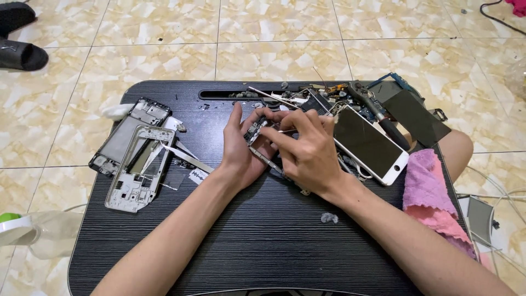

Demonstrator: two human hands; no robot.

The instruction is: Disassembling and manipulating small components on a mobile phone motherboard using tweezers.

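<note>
Left edge of table (263,241): two phone frames (134,153)
Right edge: white phone (370,145), pink cloth (433,197)
Far edge: loose parts (329,93)

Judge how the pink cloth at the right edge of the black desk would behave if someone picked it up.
The pink cloth lies rumpled and draped over the black desk edge, so it would probably hang floppy. It looks soft and light, unlikely to roll or break.

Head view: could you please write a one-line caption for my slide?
Left hand cradles a phone frame while right hand probes it with a thin tool over a black lap desk.
</note>
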